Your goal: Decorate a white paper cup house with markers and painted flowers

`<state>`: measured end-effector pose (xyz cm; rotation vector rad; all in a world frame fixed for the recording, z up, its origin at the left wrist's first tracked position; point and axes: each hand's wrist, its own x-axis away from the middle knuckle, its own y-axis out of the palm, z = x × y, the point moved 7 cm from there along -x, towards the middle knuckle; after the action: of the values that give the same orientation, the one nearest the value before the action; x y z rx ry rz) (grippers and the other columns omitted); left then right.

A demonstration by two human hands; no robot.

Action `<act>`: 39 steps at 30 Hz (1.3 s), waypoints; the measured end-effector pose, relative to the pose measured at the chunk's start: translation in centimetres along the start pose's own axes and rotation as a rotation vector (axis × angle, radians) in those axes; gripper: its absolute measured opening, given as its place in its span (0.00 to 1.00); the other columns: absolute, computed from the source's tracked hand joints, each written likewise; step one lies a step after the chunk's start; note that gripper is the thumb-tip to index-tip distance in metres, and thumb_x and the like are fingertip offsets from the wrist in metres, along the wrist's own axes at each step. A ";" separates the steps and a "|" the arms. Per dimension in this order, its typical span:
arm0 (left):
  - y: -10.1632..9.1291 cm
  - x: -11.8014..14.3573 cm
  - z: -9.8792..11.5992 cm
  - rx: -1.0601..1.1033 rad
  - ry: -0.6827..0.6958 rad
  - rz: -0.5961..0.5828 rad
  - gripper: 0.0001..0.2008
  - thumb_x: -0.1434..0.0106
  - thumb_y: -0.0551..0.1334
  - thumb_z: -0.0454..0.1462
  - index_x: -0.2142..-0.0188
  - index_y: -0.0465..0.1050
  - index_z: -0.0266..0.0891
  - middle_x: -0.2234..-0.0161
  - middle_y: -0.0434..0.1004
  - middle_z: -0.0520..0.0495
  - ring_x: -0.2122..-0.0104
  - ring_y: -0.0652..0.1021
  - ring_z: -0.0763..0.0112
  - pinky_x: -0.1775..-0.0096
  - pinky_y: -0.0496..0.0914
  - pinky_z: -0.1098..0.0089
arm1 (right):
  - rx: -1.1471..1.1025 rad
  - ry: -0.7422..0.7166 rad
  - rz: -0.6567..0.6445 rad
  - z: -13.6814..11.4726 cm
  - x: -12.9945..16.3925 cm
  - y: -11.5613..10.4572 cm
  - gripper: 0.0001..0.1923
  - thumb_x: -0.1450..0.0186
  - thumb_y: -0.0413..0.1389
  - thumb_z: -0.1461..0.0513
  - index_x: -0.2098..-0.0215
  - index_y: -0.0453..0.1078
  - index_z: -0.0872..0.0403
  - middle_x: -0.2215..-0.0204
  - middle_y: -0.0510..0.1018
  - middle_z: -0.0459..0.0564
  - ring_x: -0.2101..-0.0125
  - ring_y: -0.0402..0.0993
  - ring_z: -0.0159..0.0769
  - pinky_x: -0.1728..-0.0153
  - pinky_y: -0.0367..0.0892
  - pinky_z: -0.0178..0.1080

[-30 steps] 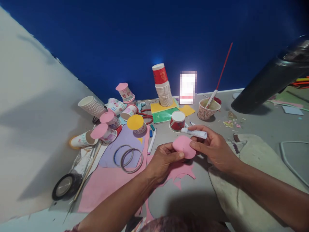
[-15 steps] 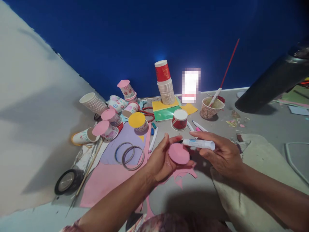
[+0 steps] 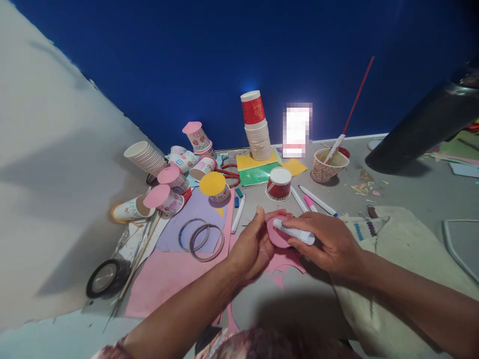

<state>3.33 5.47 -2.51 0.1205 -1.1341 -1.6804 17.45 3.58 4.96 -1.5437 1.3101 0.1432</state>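
The left hand (image 3: 251, 247) holds a pink disc (image 3: 276, 234) between thumb and fingers, palm turned toward the camera, the fingers loosely curled behind the paper. The right hand (image 3: 326, 244) is closed around a white tube (image 3: 294, 232), probably a glue stick, though its label is too small to read. The tube lies nearly level, its tip touching the disc near the upper left edge. Both hands hover just above the grey floor (image 3: 404, 194), over a pink offcut (image 3: 286, 263) with a curved cut edge.

Just beyond the hands stands an upturned red cup (image 3: 278, 184), with markers (image 3: 316, 200) beside it to the right. A cup capped with a yellow disc (image 3: 212, 183) sits to the left on a purple sheet (image 3: 187, 219), which also bears two rings (image 3: 202, 241). Further left lie several cups capped in pink (image 3: 163, 196) and a tipped stack of cups (image 3: 144, 156). An upright cup stack (image 3: 255, 127) stands against the blue wall (image 3: 224, 50) on yellow and green sheets (image 3: 258, 169). To its right a patterned cup (image 3: 328, 165) holds a brush. A tape roll (image 3: 106, 277) lies at the near left, and a beige cloth (image 3: 392, 269) lies under the right forearm.
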 end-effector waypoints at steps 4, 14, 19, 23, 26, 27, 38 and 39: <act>-0.5 -0.3 0.2 0.014 0.000 0.037 0.26 0.28 0.64 0.54 0.51 0.82 0.30 0.52 0.87 0.32 0.51 0.86 0.53 0.46 0.79 0.58 | 0.018 0.051 0.024 0.4 0.1 -0.6 0.11 0.26 0.59 0.61 0.46 0.77 0.46 0.61 0.90 0.51 0.66 0.87 0.43 0.65 0.79 0.42; 0.0 0.0 -0.3 0.013 -0.021 -0.003 0.27 0.27 0.63 0.54 0.51 0.81 0.30 0.48 0.85 0.32 0.46 0.84 0.53 0.41 0.76 0.59 | 0.193 -0.041 -0.061 0.2 0.4 1.1 0.11 0.22 0.55 0.57 0.48 0.74 0.53 0.64 0.87 0.52 0.67 0.85 0.40 0.67 0.75 0.40; 0.1 0.2 -0.4 -0.067 -0.014 -0.042 0.30 0.30 0.65 0.58 0.49 0.82 0.31 0.45 0.84 0.31 0.44 0.83 0.52 0.41 0.76 0.61 | 0.209 -0.074 -0.055 -0.2 0.6 1.2 0.09 0.23 0.56 0.60 0.46 0.74 0.52 0.62 0.87 0.53 0.64 0.85 0.40 0.64 0.76 0.40; -0.1 0.2 -0.4 -0.100 -0.004 -0.033 0.33 0.34 0.68 0.60 0.47 0.82 0.32 0.45 0.84 0.32 0.46 0.83 0.55 0.46 0.76 0.66 | 0.167 -0.071 -0.024 -0.1 0.7 1.1 0.11 0.24 0.58 0.62 0.44 0.74 0.51 0.61 0.88 0.53 0.63 0.86 0.41 0.62 0.79 0.40; 0.0 0.2 -0.4 -0.119 -0.002 -0.043 0.34 0.35 0.69 0.60 0.47 0.82 0.32 0.47 0.85 0.33 0.47 0.84 0.56 0.47 0.76 0.68 | 0.124 -0.027 -0.016 0.2 0.8 1.1 0.14 0.25 0.59 0.62 0.42 0.75 0.49 0.59 0.89 0.53 0.63 0.87 0.41 0.60 0.80 0.40; 0.1 0.2 -0.4 -0.125 -0.002 -0.048 0.34 0.36 0.69 0.60 0.47 0.82 0.32 0.48 0.86 0.34 0.48 0.84 0.57 0.48 0.76 0.68 | 0.108 -0.015 -0.011 0.3 0.8 1.1 0.15 0.26 0.60 0.61 0.41 0.76 0.49 0.58 0.90 0.53 0.62 0.88 0.42 0.60 0.81 0.40; 0.5 0.4 -0.5 -0.151 0.006 -0.061 0.35 0.41 0.74 0.59 0.49 0.83 0.31 0.55 0.88 0.37 0.54 0.85 0.61 0.54 0.77 0.72 | 0.060 0.082 0.027 0.3 0.8 0.8 0.12 0.26 0.62 0.59 0.45 0.79 0.47 0.60 0.90 0.50 0.65 0.89 0.43 0.63 0.82 0.41; 0.4 0.4 -0.5 -0.148 0.004 -0.061 0.35 0.41 0.74 0.59 0.49 0.83 0.31 0.55 0.88 0.37 0.54 0.85 0.61 0.53 0.77 0.72 | 0.054 0.095 0.020 0.4 0.9 0.9 0.12 0.26 0.62 0.59 0.45 0.79 0.46 0.60 0.90 0.50 0.65 0.89 0.43 0.63 0.83 0.41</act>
<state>3.74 4.82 -2.28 0.0651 -1.0075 -1.8114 17.32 3.45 3.68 -1.5075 1.3927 0.0473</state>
